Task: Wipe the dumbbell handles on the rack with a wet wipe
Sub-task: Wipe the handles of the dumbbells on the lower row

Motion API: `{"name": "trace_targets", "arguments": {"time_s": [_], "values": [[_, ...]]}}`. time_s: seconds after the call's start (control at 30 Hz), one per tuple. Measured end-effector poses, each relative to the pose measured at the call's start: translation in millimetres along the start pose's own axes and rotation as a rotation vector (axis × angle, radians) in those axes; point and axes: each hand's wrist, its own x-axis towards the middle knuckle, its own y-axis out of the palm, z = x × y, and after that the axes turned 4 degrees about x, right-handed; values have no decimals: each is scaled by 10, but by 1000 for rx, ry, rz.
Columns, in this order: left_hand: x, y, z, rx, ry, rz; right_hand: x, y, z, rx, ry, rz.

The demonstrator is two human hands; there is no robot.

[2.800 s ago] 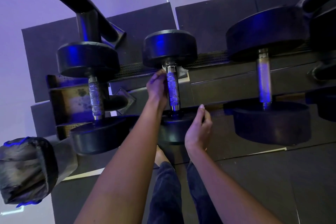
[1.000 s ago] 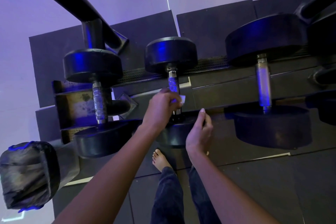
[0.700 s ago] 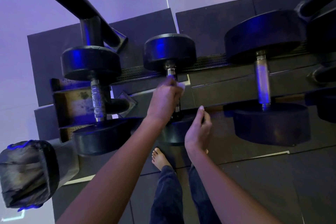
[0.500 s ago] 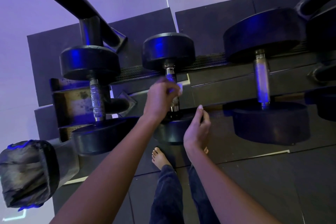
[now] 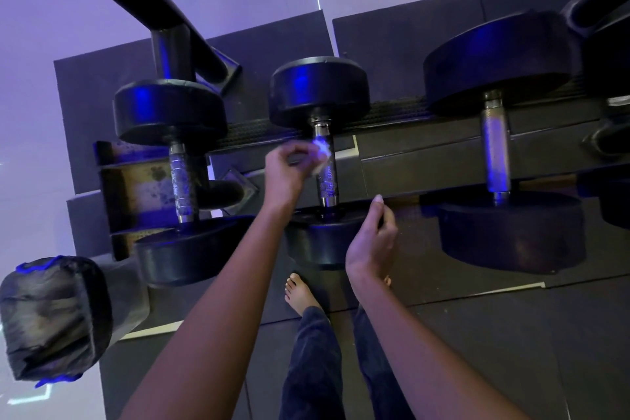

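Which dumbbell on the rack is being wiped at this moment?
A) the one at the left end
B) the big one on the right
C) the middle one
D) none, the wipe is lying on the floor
C: the left hand pinches the wipe at the far end of the middle dumbbell handle.
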Motion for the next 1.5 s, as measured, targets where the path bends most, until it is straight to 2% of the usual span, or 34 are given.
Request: {"name": "trace_targets", "arguments": {"time_s": [0.1, 0.17, 0.33, 0.5, 0.6, 0.67, 0.73, 0.8, 0.9, 0.97, 1.03, 1.13, 1.17, 1.23, 1.33, 1.37, 1.5], "values": [[142, 44, -86, -169, -53, -32, -1, -2, 13, 17, -2, -8], [73, -2, -26, -175, -122, -5, -7, -6, 15, 12, -9, -13], [-172, -198, 177, -73, -218, 213, -12, 3, 13, -14, -17, -27], [188, -89, -80, -207, -169, 70, 3, 8, 18, 3, -4, -31], [106, -84, -51, -141, -164, 29, 10, -2, 11, -8, 7, -20], [-108, -111, 66, 25, -71, 75, 11, 0, -1, -20, 5, -21], [-280, -116, 176, 367, 122, 165, 4, 14, -12, -28, 0, -28], [-226, -123, 165, 661, 419, 178, 1, 21, -20, -33, 0, -27], [135, -55, 21, 1007, 970, 187, 14, 11, -17, -29, 8, -19], [347, -38, 16, 1169, 1159, 204, 22, 18, -34, -40, 3, -24], [312, -83, 81, 1262, 1237, 346, 17, 26, -48, -55, -4, -26], [128, -169, 111, 1268, 1298, 657, 4, 47, -60, -60, -24, -35], [165, -177, 73, 1292, 1308, 708, -4, 54, -63, -61, -33, -41], [335, -146, -45, 1338, 1260, 694, -15, 62, -61, -49, -44, -40], [490, -104, -156, 1364, 1160, 538, -16, 64, -54, -32, -43, -43], [440, -97, -124, 1353, 1164, 533, -18, 61, -52, -32, -40, -41], [101, -217, 88, 1251, 1287, 691, -37, 62, -36, -46, -27, -27]]}}
